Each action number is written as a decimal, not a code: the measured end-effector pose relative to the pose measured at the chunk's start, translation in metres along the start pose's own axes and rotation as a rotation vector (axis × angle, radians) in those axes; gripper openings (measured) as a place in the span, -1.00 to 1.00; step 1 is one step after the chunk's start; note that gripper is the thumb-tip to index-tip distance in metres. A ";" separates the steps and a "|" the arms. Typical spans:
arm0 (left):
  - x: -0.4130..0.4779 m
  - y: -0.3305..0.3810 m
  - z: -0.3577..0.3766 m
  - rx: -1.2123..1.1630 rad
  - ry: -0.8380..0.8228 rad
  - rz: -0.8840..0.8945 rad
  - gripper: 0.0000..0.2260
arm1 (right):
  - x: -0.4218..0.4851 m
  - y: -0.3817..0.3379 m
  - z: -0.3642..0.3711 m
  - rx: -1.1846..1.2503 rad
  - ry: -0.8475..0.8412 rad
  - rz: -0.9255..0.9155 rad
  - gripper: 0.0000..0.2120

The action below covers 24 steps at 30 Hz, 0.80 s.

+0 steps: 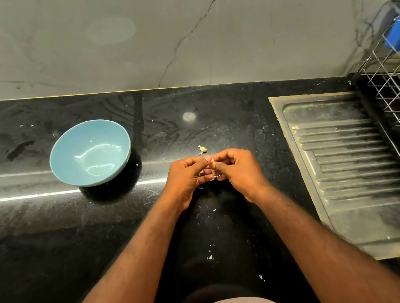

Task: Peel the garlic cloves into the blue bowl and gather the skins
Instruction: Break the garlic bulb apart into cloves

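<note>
Blue bowl (90,152), one; left hand (184,177) and right hand (238,169) pinch one garlic clove (213,166) in a shared grip.

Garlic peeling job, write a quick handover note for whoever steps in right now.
Left hand and right hand: together over the black counter, pinching one garlic clove between the fingertips, mid-peel.
Blue bowl: to the left on the counter, empty.
Skin scrap: just beyond the hands; small flecks scattered nearer the body.
Done: no peeled clove in the bowl.
Left: finish this clove, drop it in the bowl, gather the skins.
</note>
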<state>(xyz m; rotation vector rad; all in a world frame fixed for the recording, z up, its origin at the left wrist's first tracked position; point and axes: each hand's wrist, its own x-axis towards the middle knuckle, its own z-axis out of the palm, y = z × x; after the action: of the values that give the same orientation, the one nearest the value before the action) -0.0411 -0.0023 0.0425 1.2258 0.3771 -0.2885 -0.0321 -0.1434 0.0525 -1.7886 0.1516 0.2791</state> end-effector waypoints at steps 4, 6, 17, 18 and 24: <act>-0.001 0.002 -0.002 -0.081 0.026 -0.085 -0.91 | -0.002 -0.001 0.000 0.008 -0.025 0.012 -0.92; 0.000 0.000 0.002 -0.054 0.056 -0.041 -0.89 | -0.002 -0.003 0.001 0.068 -0.020 0.030 -0.96; 0.004 -0.016 0.005 0.219 0.189 0.199 -0.88 | 0.003 0.000 0.009 0.186 -0.007 0.099 -0.81; 0.004 -0.018 0.003 0.234 0.188 0.194 -0.88 | 0.001 0.001 0.009 0.216 -0.026 0.123 -0.79; 0.002 -0.019 0.000 0.237 0.120 0.141 -0.85 | 0.001 0.008 0.006 0.231 -0.067 0.135 -0.94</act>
<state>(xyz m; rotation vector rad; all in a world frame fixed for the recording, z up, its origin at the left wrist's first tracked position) -0.0478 -0.0084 0.0252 1.5002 0.3652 -0.1414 -0.0339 -0.1389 0.0434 -1.5409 0.2477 0.4014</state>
